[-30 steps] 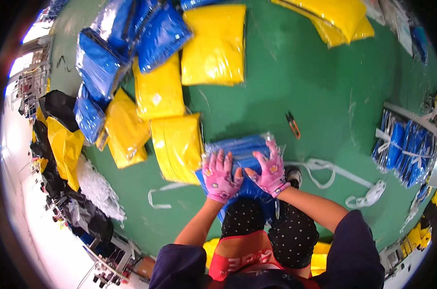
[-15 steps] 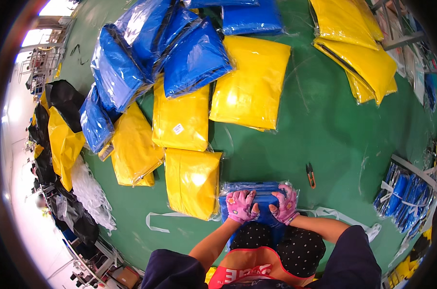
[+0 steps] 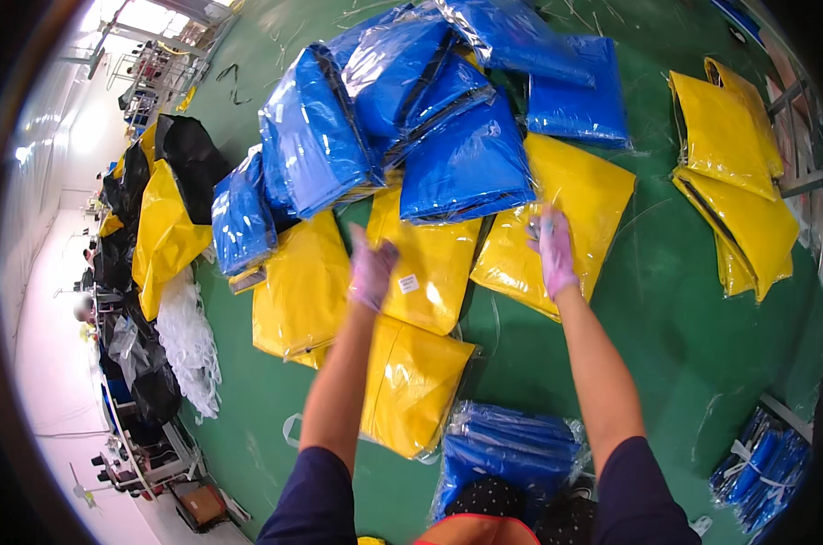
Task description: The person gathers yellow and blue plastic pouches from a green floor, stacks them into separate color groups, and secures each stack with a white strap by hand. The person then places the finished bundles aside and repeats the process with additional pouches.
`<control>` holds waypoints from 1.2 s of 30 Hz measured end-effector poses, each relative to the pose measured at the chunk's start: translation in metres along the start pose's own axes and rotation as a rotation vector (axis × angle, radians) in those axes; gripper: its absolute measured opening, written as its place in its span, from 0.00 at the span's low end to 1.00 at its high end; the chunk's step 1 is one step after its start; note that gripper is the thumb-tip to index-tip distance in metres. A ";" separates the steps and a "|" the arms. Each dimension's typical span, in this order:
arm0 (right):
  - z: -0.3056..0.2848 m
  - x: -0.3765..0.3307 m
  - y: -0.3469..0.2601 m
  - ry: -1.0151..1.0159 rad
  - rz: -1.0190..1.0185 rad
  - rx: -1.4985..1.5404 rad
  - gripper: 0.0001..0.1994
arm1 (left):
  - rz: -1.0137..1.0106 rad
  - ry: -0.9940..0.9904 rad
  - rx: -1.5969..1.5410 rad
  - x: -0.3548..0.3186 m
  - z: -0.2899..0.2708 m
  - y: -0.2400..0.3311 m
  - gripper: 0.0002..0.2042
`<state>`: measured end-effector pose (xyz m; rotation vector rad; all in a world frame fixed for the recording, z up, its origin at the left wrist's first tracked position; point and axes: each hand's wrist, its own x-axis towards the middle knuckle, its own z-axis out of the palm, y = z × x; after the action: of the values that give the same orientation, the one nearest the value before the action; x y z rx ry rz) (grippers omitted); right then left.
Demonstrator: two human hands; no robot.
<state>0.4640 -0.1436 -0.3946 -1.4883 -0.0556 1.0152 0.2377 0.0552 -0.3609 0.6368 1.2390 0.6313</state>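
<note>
Both my arms stretch forward over the plastic-wrapped packages. My left hand (image 3: 372, 274), in a pink glove with bare fingertips, is open above the yellow package (image 3: 429, 238) with a white label; it is somewhat blurred. My right hand (image 3: 556, 252), gloved alike, is open over another yellow package (image 3: 588, 195), fingers stretched away from me. Between the two lies a folded blue package (image 3: 466, 168), its near corner close to my right fingertips. Neither hand holds anything that I can see. By my knees a stack of flat blue packages (image 3: 511, 445) lies on the floor.
More blue packages (image 3: 311, 136) are heaped beyond my left hand. Yellow packages (image 3: 729, 136) lie at the far right. Tied blue bundles (image 3: 761, 472) sit at the near right. White strips (image 3: 189, 341) and black-and-yellow sheets (image 3: 171, 227) are piled at left on the green floor (image 3: 675, 354).
My hands have left the stack of blue packages by my knees and reached forward over the heap. The whole view has shifted, and the scissors-like tool on the floor no longer shows.
</note>
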 end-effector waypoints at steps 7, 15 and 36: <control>0.079 0.061 0.027 -0.054 0.172 0.255 0.43 | 0.135 -0.064 -0.492 0.095 0.020 0.079 0.35; 0.076 0.043 0.023 0.104 0.064 0.193 0.32 | 0.267 -0.133 -0.513 -0.040 -0.024 -0.045 0.30; -0.371 -0.325 0.020 0.267 -0.281 0.584 0.25 | 0.106 -0.873 0.798 -0.107 0.066 -0.102 0.34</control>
<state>0.4792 -0.6269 -0.2946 -1.0282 0.2035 0.5335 0.2887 -0.0981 -0.3534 1.4571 0.5806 -0.1258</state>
